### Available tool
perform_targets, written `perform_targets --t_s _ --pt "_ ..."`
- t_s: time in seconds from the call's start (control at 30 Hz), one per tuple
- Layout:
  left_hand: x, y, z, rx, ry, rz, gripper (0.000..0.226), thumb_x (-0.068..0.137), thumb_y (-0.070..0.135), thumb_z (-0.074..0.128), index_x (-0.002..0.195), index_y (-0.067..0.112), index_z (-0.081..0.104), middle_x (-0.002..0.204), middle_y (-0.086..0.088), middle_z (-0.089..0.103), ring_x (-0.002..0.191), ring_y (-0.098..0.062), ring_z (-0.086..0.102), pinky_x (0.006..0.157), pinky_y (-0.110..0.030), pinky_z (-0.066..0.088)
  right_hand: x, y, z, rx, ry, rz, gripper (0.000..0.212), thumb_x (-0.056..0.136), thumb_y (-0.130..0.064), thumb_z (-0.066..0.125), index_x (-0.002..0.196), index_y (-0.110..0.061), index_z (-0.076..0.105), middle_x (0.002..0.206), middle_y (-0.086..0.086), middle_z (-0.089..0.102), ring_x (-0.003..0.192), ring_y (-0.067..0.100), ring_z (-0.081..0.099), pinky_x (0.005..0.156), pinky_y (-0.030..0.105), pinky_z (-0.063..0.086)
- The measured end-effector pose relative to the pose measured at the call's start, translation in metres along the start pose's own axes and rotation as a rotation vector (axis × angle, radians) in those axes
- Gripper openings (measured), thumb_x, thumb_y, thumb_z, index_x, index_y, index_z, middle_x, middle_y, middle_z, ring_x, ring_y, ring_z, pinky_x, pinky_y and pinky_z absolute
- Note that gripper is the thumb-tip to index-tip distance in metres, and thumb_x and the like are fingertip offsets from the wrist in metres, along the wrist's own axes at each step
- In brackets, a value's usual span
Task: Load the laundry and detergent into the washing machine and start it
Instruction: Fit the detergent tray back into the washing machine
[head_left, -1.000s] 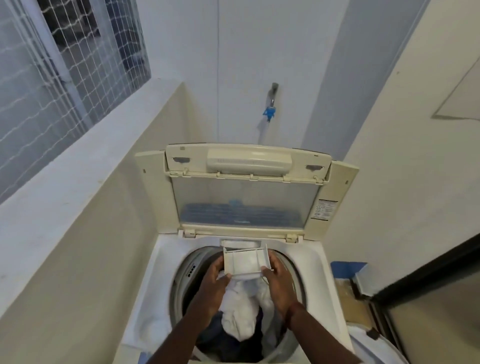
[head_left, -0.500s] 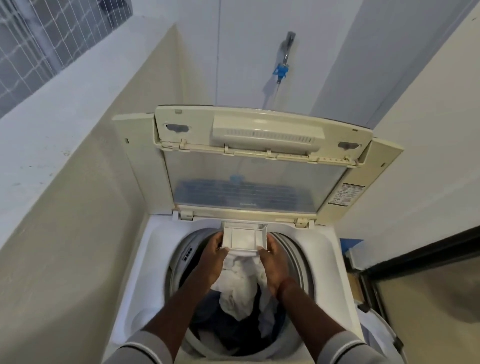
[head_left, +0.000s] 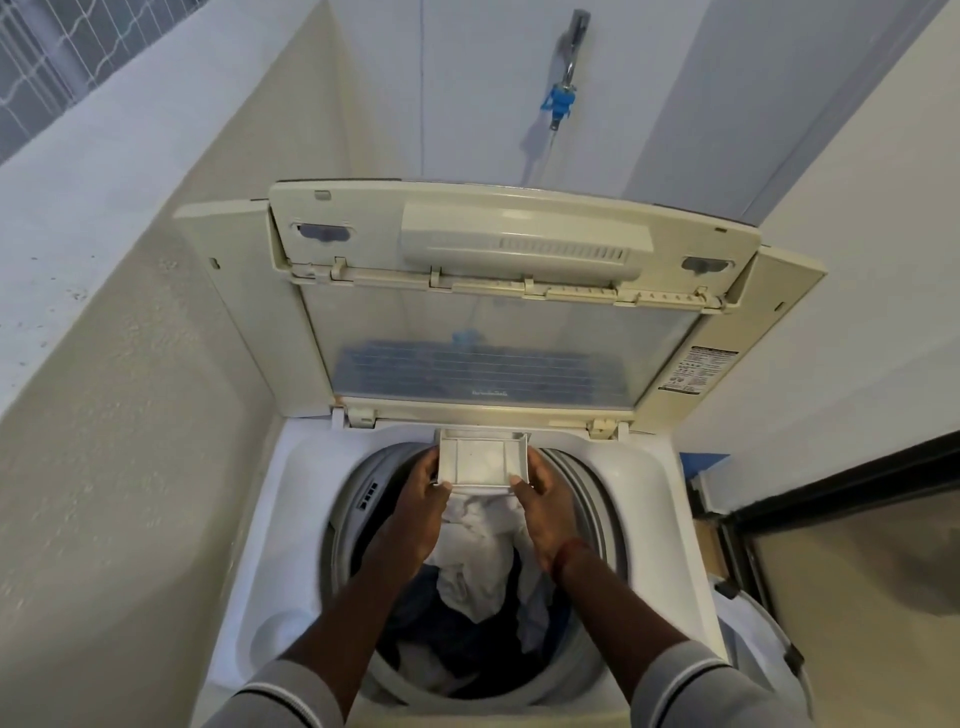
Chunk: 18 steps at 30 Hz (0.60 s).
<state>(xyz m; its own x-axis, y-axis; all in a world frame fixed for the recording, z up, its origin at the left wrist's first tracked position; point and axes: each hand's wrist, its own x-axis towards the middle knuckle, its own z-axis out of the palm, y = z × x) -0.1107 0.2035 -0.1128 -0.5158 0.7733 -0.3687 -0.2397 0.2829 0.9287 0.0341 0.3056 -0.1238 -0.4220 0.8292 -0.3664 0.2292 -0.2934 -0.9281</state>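
A meshed window (head_left: 52, 57) fills the upper left corner above one top-loading washing machine (head_left: 291, 519), whose single lid (head_left: 519, 244) stands folded open against the wall. Over the drum, two hands hold one white detergent drawer (head_left: 480, 460) at the back rim just under the lid's hinge: the left hand (head_left: 421, 499) grips its left side and the right hand (head_left: 545, 504) its right side, the fingers (head_left: 434, 462) of each curled round the drawer's edges with the thumbs at its front corners. Below the drawer, laundry (head_left: 478, 561), white cloth lying on dark cloth, sits in the drum. A second ago the drawer was held out, tilted, over the clothes; it now lies level at its slot. One tap (head_left: 571, 36) with a blue fitting is fixed to the wall above. One label (head_left: 696, 371) on the lid's right edge and a faint mark low on its glass are too small to read.
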Motion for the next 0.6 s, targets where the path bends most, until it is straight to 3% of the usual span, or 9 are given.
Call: perform_targets --t_s 0.17,0.3,0.43,0.5,0.6 --pt "-0.001 -0.007 0.001 -0.069 -0.001 -0.01 0.044 0.094 0.005 0.052 0.137 0.012 0.045 0.126 -0.006 0.062 0.115 -0.021 0.06 0.093 -0.034 0.052 -0.002 -0.003 -0.001 -0.002 -0.026 -0.006 0.05 0.095 -0.01 0.059 0.142 -0.019 0.046 0.133 -0.002 0.061 0.123 0.013 0.057 0.105 0.039 0.047" --pt "0.0 0.0 0.005 -0.176 0.07 -0.084 0.03 0.097 0.005 0.046 0.125 0.015 0.052 0.108 -0.002 0.066 0.095 -0.015 0.065 0.073 -0.022 0.053 -0.001 -0.003 -0.002 0.022 -0.028 0.011 0.05 0.095 -0.009 0.058 0.142 -0.02 0.047 0.13 -0.003 0.064 0.12 0.012 0.059 0.103 0.035 0.048" --pt "0.009 0.0 0.006 -0.126 0.185 -0.123 0.022 0.098 0.019 0.05 0.114 0.01 0.062 0.095 -0.001 0.067 0.087 -0.019 0.064 0.079 -0.034 0.052 0.002 -0.006 0.001 0.092 0.025 0.069 0.042 0.095 -0.008 0.054 0.136 -0.019 0.055 0.122 0.0 0.068 0.112 0.013 0.064 0.1 0.033 0.05" --pt "0.014 -0.005 0.005 -0.032 0.206 -0.113 0.016 0.096 0.026 0.053 0.096 0.023 0.068 0.093 -0.005 0.07 0.089 -0.026 0.066 0.084 -0.043 0.052 0.003 -0.006 0.004 0.096 0.097 0.089 0.035 0.096 -0.012 0.056 0.131 -0.015 0.06 0.118 0.002 0.07 0.108 0.014 0.066 0.098 0.033 0.052" --pt "0.018 -0.006 0.005 0.18 0.241 -0.065 0.027 0.094 0.033 0.051 0.077 0.02 0.067 0.081 -0.012 0.069 0.079 -0.032 0.066 0.076 -0.046 0.053 0.007 -0.005 0.009 0.045 0.183 0.104 0.029 0.094 -0.023 0.062 0.121 -0.013 0.067 0.106 0.002 0.074 0.102 0.017 0.068 0.095 0.038 0.054"
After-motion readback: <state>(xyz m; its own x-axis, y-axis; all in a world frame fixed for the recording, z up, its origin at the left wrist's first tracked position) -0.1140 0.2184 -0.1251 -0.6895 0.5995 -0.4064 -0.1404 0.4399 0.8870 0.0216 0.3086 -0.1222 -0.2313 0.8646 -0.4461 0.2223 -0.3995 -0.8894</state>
